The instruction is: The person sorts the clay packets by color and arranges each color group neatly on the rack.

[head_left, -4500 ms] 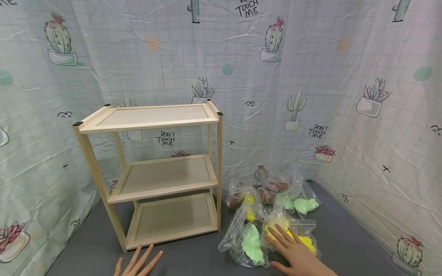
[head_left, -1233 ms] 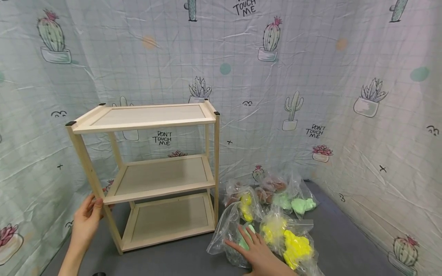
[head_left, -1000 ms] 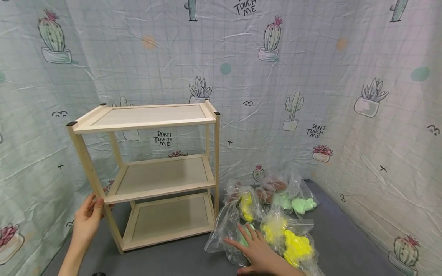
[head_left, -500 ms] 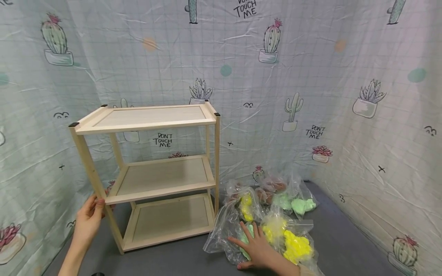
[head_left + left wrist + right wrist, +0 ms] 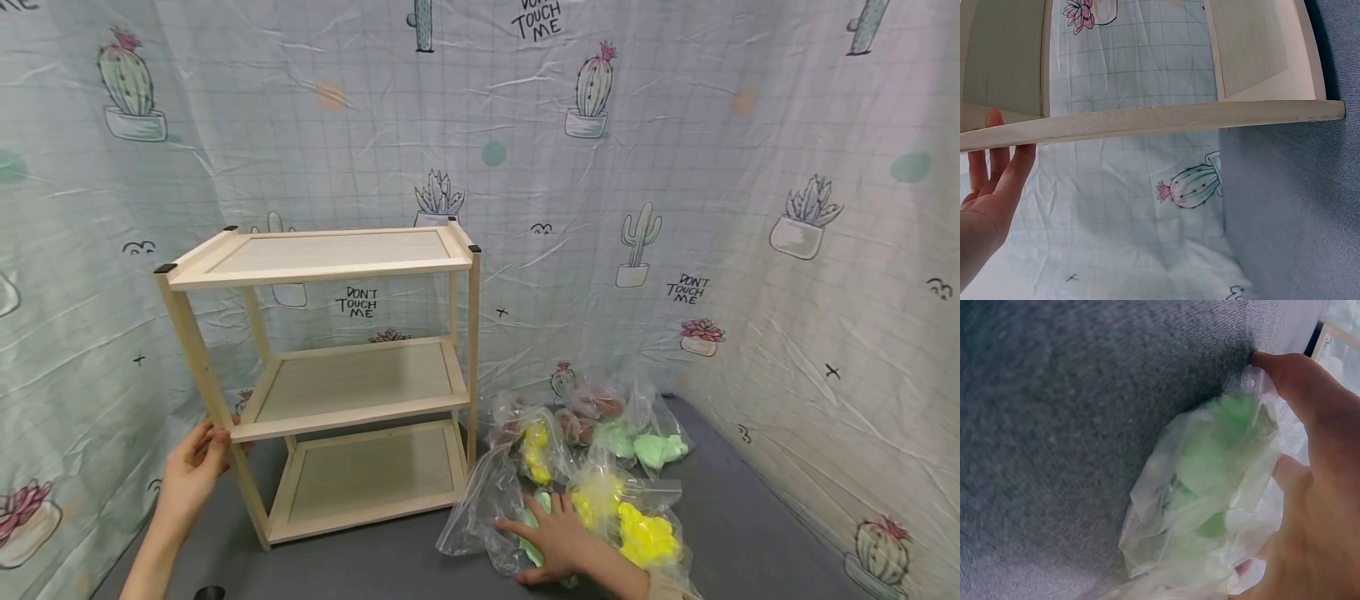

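Note:
On the left of the head view stands a three-tier light wooden shelf (image 5: 352, 417). My left hand (image 5: 191, 475) grips its front left post at the middle tier, thumb in front and fingers behind. The left wrist view shows the fingers of that hand (image 5: 997, 200) at the post (image 5: 1147, 119). My right hand (image 5: 558, 537) lies with spread fingers on a clear plastic bag (image 5: 480, 517) holding a pale green lump. In the right wrist view, thumb and fingers rest along the edge of the bag with the green lump (image 5: 1207, 456), partly covering it.
Clear bags with yellow lumps (image 5: 648, 537) lie beside my right hand. Farther back are bags with brown lumps (image 5: 600, 404) and green lumps (image 5: 660, 448). A cactus-print curtain (image 5: 360, 142) encloses the grey surface (image 5: 382, 567). A small dark round object (image 5: 210, 592) shows at the bottom edge.
My left hand went from the front of the surface to the shelf post. My right hand shifted left from a yellow bag onto the green one, whose loose plastic spread leftward.

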Action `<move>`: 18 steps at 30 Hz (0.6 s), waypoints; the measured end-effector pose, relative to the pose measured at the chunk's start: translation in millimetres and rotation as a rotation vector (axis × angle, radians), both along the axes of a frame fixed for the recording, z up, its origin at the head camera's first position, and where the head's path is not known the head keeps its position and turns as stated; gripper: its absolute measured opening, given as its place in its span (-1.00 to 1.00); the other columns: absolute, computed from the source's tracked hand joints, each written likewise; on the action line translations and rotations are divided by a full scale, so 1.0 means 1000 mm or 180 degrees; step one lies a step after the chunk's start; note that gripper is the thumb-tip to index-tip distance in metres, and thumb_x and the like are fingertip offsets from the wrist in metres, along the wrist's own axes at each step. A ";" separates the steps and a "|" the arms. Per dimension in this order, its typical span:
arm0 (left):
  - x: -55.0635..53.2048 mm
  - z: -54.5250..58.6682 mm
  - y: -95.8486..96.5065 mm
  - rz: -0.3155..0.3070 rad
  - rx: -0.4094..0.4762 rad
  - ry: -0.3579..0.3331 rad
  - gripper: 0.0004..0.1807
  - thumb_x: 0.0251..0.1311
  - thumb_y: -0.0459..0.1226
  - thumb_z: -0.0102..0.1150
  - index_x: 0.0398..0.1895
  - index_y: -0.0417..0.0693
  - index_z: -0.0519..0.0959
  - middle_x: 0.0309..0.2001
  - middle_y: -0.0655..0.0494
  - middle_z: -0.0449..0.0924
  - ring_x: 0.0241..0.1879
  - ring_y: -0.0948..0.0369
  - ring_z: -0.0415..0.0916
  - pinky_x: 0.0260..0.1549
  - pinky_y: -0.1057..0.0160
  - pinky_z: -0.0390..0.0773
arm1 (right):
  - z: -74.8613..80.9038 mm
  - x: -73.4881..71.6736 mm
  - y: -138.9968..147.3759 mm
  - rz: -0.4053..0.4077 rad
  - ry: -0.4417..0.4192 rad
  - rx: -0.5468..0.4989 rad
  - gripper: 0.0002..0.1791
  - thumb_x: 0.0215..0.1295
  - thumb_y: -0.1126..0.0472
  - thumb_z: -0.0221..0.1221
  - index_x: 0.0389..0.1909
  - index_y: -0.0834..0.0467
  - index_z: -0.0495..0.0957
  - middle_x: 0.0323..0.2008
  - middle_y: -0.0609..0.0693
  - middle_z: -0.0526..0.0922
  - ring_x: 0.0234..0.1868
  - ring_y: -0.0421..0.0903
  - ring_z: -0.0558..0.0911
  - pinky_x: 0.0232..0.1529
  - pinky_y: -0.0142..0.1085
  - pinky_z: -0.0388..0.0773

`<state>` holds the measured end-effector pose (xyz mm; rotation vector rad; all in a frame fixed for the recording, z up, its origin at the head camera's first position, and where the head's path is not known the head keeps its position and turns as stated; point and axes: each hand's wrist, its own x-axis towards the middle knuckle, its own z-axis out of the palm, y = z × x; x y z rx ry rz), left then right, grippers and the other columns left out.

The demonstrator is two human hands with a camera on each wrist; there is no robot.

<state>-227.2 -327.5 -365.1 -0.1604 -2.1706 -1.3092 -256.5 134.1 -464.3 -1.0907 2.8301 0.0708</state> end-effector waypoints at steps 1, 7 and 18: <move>0.000 0.000 0.000 -0.0022 0.0031 0.0005 -0.70 0.31 -0.28 -0.21 0.03 0.19 0.40 -0.28 0.70 0.39 -0.34 0.67 0.46 -0.47 0.63 0.45 | 0.000 0.001 -0.001 0.0003 0.0000 0.0010 -0.24 -0.01 -0.32 0.12 0.26 -0.40 0.07 0.20 0.15 0.21 -0.03 0.24 0.30 -0.05 0.16 0.21; 0.000 -0.001 0.001 -0.0053 0.0119 0.0054 -0.70 0.30 -0.30 -0.20 0.03 0.14 0.42 -0.28 0.65 0.42 -0.36 0.65 0.48 -0.47 0.64 0.45 | -0.001 0.003 -0.003 0.0011 0.0160 0.0056 -0.37 0.06 -0.22 0.09 0.21 -0.43 0.15 0.06 0.03 0.29 -0.17 0.10 0.28 -0.17 0.02 0.22; -0.012 -0.013 -0.012 -0.0283 0.0243 0.0187 -0.67 0.31 -0.28 -0.20 0.09 -0.14 0.40 -0.27 0.57 0.47 -0.34 0.61 0.51 -0.47 0.62 0.46 | 0.002 0.003 -0.002 -0.0002 0.0334 -0.0251 -0.48 0.09 -0.09 0.10 0.13 -0.36 0.26 -0.06 0.01 0.32 -0.21 0.08 0.29 -0.26 -0.02 0.25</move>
